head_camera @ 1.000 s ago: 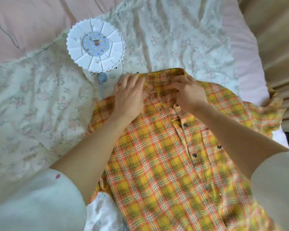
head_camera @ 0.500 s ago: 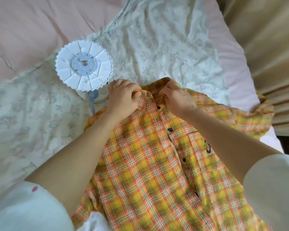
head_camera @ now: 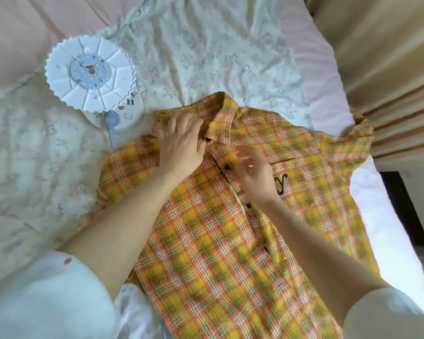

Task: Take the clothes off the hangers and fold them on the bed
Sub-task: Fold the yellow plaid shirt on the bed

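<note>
A yellow and orange plaid shirt lies front-up on the bed, collar at the far end and buttons down the middle. A small black mark sits on its chest pocket. My left hand rests on the left side of the collar with fingers fairly straight. My right hand hovers over the button placket just below the collar, fingers loosely spread and blurred, holding nothing. No hanger is visible.
A white round LED lamp with a grey-blue cord lies on the floral quilt just left of the collar. Pink bedding lies beyond. Beige curtains hang along the bed's right edge.
Both hands pinched the collar half a second ago. Now my left hand lies flatter on the left collar, and my right hand has let go and moved down over the placket.
</note>
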Motion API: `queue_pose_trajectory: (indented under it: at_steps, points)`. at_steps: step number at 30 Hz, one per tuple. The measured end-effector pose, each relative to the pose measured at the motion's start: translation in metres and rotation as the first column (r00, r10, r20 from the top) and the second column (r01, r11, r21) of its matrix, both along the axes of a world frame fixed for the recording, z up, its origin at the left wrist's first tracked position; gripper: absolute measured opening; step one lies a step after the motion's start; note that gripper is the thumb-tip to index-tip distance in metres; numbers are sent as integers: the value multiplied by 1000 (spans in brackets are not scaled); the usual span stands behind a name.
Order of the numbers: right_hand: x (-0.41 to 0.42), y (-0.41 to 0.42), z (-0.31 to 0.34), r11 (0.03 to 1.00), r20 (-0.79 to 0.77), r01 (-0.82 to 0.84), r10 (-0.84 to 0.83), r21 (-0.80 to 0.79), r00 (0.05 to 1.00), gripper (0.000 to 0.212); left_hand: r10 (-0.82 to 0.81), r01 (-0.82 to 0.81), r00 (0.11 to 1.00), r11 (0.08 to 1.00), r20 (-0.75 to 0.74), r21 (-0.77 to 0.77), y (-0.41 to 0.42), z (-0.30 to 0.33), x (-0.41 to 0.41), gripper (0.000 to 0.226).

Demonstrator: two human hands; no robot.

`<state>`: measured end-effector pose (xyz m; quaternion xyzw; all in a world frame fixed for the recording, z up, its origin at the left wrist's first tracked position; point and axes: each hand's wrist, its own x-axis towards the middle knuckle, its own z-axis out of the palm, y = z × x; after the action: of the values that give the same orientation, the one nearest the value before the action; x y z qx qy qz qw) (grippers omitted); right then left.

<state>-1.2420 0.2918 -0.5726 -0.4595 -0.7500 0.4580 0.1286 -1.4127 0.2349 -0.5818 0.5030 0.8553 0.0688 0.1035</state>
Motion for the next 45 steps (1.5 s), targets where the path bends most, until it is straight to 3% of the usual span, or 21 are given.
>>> queue_pose_trajectory:
  at_steps: [6,10,14,21,25,29,31,33,34,36,37,39,43,45]
  points:
    - [116,-84,-22,962,191,200,-164,-184,968,19,-37,43,989,998,147,-36,-45,-4,77,50]
    - [187,-133,-33,974,373,184,-123,-132,919,19,-135,168,968,975,214,-145,-98,-10,143,55]
    - [232,-155,-34,956,538,188,-40,-224,842,20,-155,234,952,925,265,-301,-141,-13,195,57]
    - [281,-175,-15,917,456,273,-119,-289,882,28,-143,256,939,899,313,-355,-201,4,254,56]
    - [302,-183,-3,860,416,348,-180,-373,891,31,-30,115,963,944,266,-308,-234,11,274,54]
    - [325,-199,-7,872,456,426,-285,-243,843,30,221,-207,933,975,285,-79,-269,15,291,44]
    - [339,-210,-15,857,496,465,-311,-221,811,25,472,-492,794,869,383,-51,-280,22,300,47]
    - [350,-221,-22,816,522,517,-332,-259,785,18,661,-732,556,677,504,-81,-290,18,306,45]
    - [354,-227,-23,751,531,595,-393,-285,751,13,713,-817,410,564,569,-118,-294,15,310,38]
    - [360,-234,-24,520,530,772,-566,-365,632,12,718,-887,116,386,687,-254,-298,12,315,19]
    - [362,-236,-23,391,543,824,-622,-411,565,19,703,-869,66,389,708,-305,-299,11,317,18]
    - [366,-237,-22,188,592,850,-644,-492,484,23,650,-812,69,478,757,-336,-299,14,322,15]
    - [368,-237,-21,20,603,813,-659,-582,449,22,580,-714,-113,518,807,-472,-289,23,322,41]
    - [369,-235,-21,-41,569,782,-709,-622,416,26,592,-672,-157,522,790,-525,-288,27,322,44]
